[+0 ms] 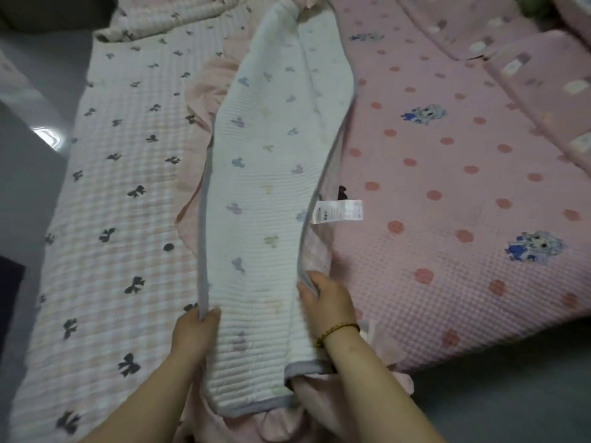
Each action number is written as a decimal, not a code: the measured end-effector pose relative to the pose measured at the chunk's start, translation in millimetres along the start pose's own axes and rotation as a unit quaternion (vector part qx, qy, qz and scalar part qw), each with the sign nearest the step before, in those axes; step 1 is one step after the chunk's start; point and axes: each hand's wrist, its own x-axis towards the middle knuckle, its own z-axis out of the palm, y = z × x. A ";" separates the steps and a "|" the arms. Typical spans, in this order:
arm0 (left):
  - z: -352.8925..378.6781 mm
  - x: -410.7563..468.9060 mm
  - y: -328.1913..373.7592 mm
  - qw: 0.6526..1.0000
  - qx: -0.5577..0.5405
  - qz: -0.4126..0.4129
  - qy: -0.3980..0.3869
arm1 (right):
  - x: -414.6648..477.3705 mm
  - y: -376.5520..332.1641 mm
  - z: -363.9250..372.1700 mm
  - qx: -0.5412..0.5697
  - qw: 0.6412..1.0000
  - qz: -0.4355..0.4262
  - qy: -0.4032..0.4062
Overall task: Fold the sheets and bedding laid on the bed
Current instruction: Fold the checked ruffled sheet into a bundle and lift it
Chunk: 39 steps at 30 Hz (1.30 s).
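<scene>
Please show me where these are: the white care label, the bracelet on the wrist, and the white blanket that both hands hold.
care label (pixel 339 212): head view, centre of the printed tag.
bracelet (pixel 337 329): head view, the band where it crosses the wrist.
white blanket (pixel 256 193): head view, middle of its ribbed upper face.

I log one white quilt (pixel 256 187), grey-trimmed, long-folded, my left hand (pixel 195 330) and right hand (pixel 329 305) pinching opposite edges, between bow-print blanket (pixel 121 187) and pink dotted bedspread (pixel 447 187).

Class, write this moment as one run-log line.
step: folding white blanket | left hand: pinches its left grey edge | right hand: pinches its right edge | to its right: pink dotted sheet
</scene>
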 end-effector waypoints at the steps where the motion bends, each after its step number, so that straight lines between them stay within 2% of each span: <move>1: -5.6 -1.2 -2.4 1.000 -0.015 -0.006 -0.004 | -0.2 -2.1 11.3 -0.015 0.999 0.006 -0.033; 4: -16.8 -2.1 -7.2 0.998 -0.041 -0.021 -0.040 | -3.9 -2.0 27.7 -0.031 0.996 0.035 -0.081; 9: -10.6 -8.9 -8.0 0.988 -0.025 -0.009 -0.154 | -17.7 31.0 12.4 -0.086 0.984 0.120 -0.097; 13: 4.8 -22.6 -6.8 0.991 0.057 0.012 -0.125 | -41.5 74.1 -22.6 -0.050 0.969 0.230 -0.072; 17: 26.0 -39.0 26.3 0.988 0.080 0.109 -0.073 | -56.7 106.8 -63.1 0.062 0.954 0.292 0.024; 19: 42.9 -52.5 55.9 0.985 0.055 0.155 -0.050 | -57.5 112.9 -79.9 0.073 0.956 0.280 0.044; 21: 70.0 -73.8 87.4 0.973 0.045 0.218 -0.060 | -54.6 117.0 -103.6 0.088 0.964 0.247 0.049; 24: 123.5 -111.7 131.4 0.948 0.008 0.290 -0.128 | -46.3 116.1 -143.8 0.145 0.971 0.188 0.026; 26: 160.3 -131.9 145.4 0.929 0.052 0.319 -0.181 | -43.6 114.0 -163.9 0.170 0.970 0.172 0.018; 29: 199.5 -149.3 149.9 0.915 0.137 0.309 -0.219 | -33.6 118.2 -182.3 0.208 0.964 0.166 0.008; 32: 215.1 -152.4 136.7 0.907 0.234 0.295 -0.190 | -29.3 133.6 -186.2 0.248 0.952 0.180 -0.021; 37: 218.7 -150.1 114.0 0.895 0.230 0.286 -0.253 | -31.5 149.3 -172.9 0.282 0.929 0.231 -0.059; 39: 222.2 -148.0 102.4 0.886 0.244 0.284 -0.275 | -31.1 149.4 -167.8 0.324 0.908 0.253 -0.085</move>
